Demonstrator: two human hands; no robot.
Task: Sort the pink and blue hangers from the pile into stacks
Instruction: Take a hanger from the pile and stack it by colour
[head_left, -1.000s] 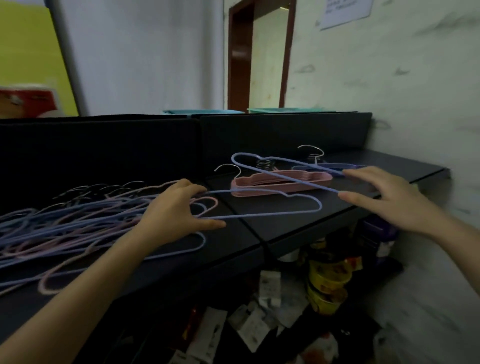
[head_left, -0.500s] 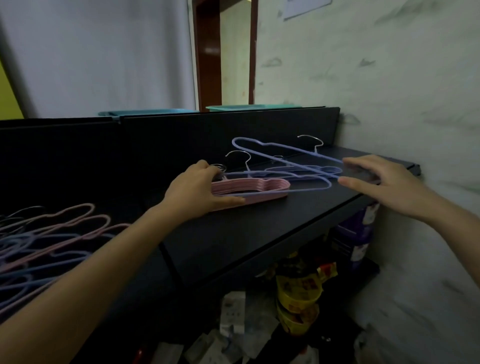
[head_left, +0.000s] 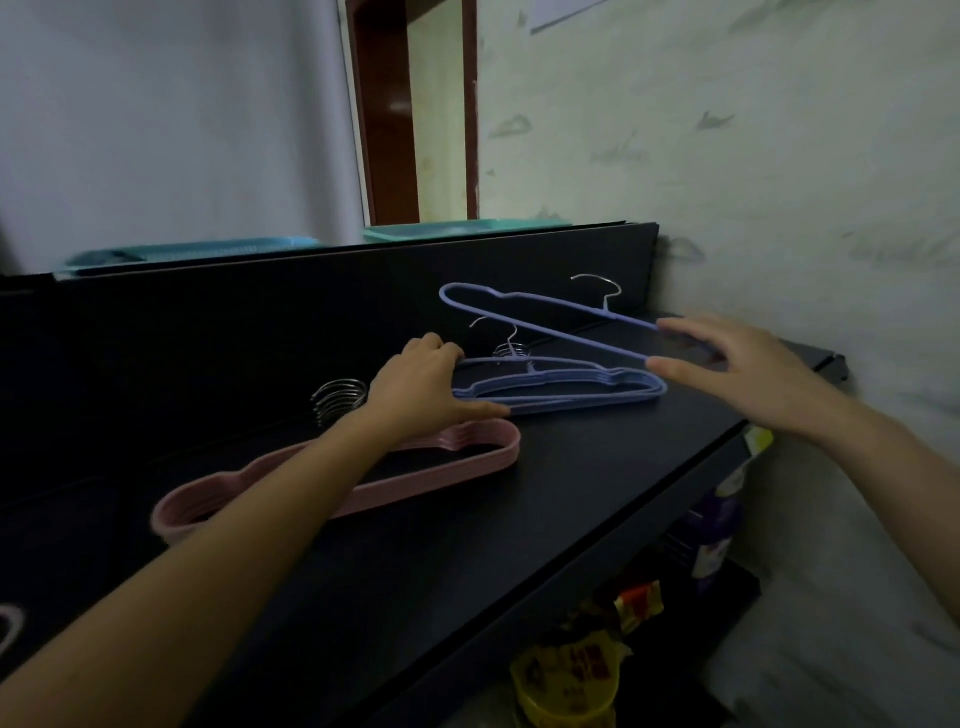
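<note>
A stack of blue hangers (head_left: 571, 396) lies flat on the black shelf (head_left: 597, 467) near the right wall. My left hand (head_left: 423, 387) sits on the stack's left end; its fingers curl over the top blue hanger there and the thumb lies along the front. My right hand (head_left: 727, 364) pinches the right end of another blue hanger (head_left: 519, 322), which is tilted up above the stack with its hook at the back. A stack of pink hangers (head_left: 467, 452) lies to the left under my left forearm, its metal hooks (head_left: 337, 400) bunched behind.
The black back panel (head_left: 311, 312) runs behind the shelf, with two teal trays (head_left: 192, 254) beyond it. The pale wall (head_left: 779, 182) closes the right side. Below the shelf edge are yellow packets (head_left: 566, 675) and a purple bottle (head_left: 711, 535). A pink hanger tip (head_left: 8, 623) shows far left.
My left hand carried a blue hanger from the mixed pile on the left over to the blue stack. The view swung right with it. My right hand kept its tilted blue hanger raised.
</note>
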